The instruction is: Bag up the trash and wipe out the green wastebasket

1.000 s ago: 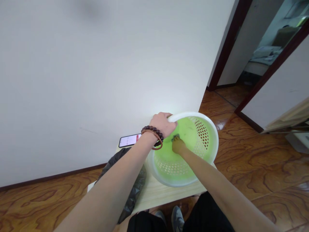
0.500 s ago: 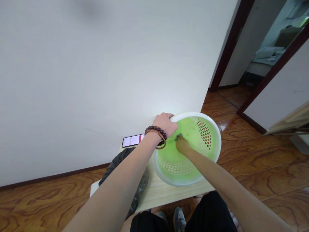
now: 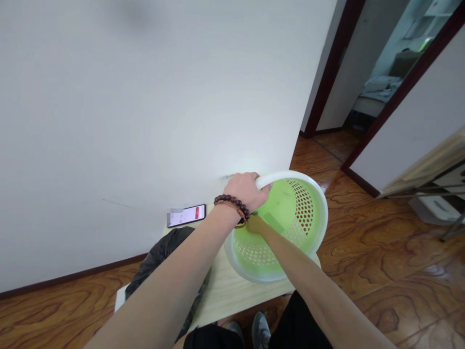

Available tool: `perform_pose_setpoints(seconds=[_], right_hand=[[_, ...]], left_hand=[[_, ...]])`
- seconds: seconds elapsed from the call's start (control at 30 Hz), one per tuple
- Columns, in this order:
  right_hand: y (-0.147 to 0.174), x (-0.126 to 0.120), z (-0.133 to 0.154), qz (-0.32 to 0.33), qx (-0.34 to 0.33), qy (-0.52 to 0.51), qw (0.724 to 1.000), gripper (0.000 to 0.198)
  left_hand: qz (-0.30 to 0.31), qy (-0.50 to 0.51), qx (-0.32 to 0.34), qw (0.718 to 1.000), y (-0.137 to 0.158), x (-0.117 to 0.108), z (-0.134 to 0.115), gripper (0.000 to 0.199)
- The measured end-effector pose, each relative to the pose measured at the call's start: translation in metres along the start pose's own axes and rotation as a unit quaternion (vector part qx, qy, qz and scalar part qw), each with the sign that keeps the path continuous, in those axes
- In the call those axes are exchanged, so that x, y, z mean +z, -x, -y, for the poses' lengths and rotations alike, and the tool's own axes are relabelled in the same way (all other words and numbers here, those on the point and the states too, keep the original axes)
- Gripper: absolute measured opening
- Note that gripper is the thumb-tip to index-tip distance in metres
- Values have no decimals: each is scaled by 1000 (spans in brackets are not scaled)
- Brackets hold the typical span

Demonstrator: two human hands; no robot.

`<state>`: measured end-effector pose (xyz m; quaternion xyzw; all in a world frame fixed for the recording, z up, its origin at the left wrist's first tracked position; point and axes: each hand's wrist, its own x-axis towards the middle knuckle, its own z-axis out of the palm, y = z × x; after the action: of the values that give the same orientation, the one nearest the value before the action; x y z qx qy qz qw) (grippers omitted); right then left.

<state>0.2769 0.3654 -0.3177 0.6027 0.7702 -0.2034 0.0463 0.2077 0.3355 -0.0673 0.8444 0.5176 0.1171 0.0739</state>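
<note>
A round green plastic basket (image 3: 279,198) with a white rim and perforated sides stands tilted on a small pale wooden table (image 3: 228,291). My left hand (image 3: 247,189), wearing a beaded bracelet, is closed over the basket's rim at its far left. Inside the basket is my right hand (image 3: 255,224), low against the green inner surface and just under my left wrist. Its fingers are mostly hidden behind the bracelet. A small dark grey bit shows at its fingertips, too little to name.
A phone (image 3: 187,215) with a lit screen lies on the table by the white wall (image 3: 163,121). A black plastic bag (image 3: 160,252) sits left of the basket, partly behind my left forearm. An open doorway (image 3: 363,82) is at the right, above the wooden floor (image 3: 381,252).
My right hand has moved left across the inside of the basket, in under my left wrist. My left hand keeps its hold on the rim. The whole view has shifted slightly.
</note>
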Motion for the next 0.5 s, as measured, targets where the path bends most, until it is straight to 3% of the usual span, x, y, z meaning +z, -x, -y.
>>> perform_pose_setpoints(seconds=[0.13, 0.27, 0.37, 0.43, 0.5], right_hand=[[-3, 5, 14, -10, -4, -15, 1000, 39], [-9, 11, 28, -15, 7, -36, 999, 38], [-7, 11, 23, -23, -4, -49, 999, 40], [-3, 9, 15, -29, -16, -56, 998, 42], [-1, 7, 9, -30, -31, -61, 997, 42]], left_hand=[[36, -38, 17, 999, 0, -6, 2, 52], [65, -42, -12, 997, -3, -11, 11, 49], [76, -47, -25, 996, -4, -11, 18, 44], [78, -53, 13, 995, -2, -9, 21, 47], [77, -51, 94, 991, 0, -8, 21, 66]])
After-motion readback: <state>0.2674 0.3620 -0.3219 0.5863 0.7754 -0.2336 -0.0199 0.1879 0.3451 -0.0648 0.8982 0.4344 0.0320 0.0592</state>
